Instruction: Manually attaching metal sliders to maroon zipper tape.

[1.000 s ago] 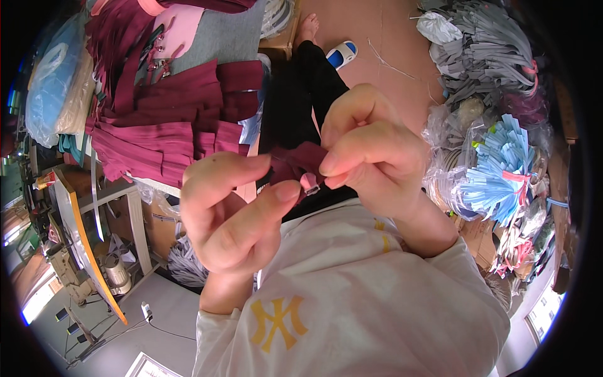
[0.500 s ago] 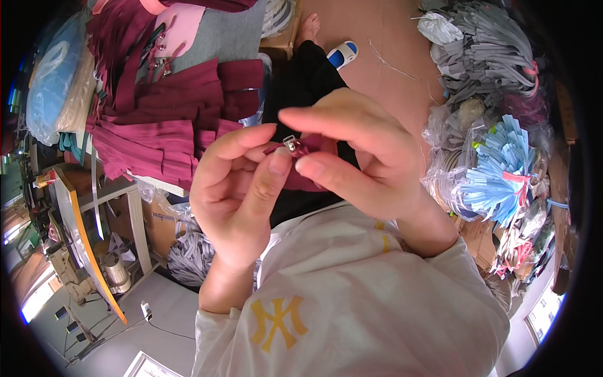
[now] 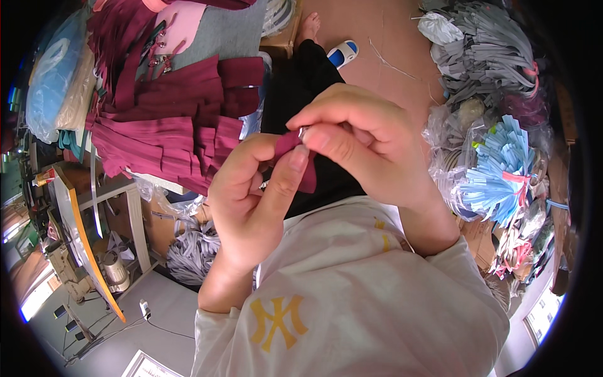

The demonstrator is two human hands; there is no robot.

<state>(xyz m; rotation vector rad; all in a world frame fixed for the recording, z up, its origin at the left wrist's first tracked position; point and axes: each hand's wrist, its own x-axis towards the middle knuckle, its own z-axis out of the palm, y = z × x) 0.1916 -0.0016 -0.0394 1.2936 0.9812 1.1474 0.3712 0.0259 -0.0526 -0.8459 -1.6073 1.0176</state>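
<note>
My left hand [image 3: 250, 200] pinches a short maroon fabric strip [image 3: 307, 178] between thumb and forefinger. One end of the strip hangs below my left thumb. My right hand [image 3: 374, 147] is closed at the strip's upper end, its thumb and forefinger on a small silver metal clip [image 3: 303, 132]. The fingertips hide most of this clip, so how it joins the strip cannot be made out. Left of my hands, many maroon strips [image 3: 169, 135] lie in overlapping rows on a work table.
Beyond these strips, small metal clips [image 3: 164, 63] lie by a pink sheet [image 3: 186, 28]. On the right are bundles of grey strips [image 3: 487, 53] and light blue strips [image 3: 499, 166]. A slipper [image 3: 342, 54] is on the floor, and a sewing machine [image 3: 69, 267] stands at left.
The metal clip was exposed between my hands; now my right fingers have closed over it. My left hand has shifted right, and the maroon strip shows more clearly.
</note>
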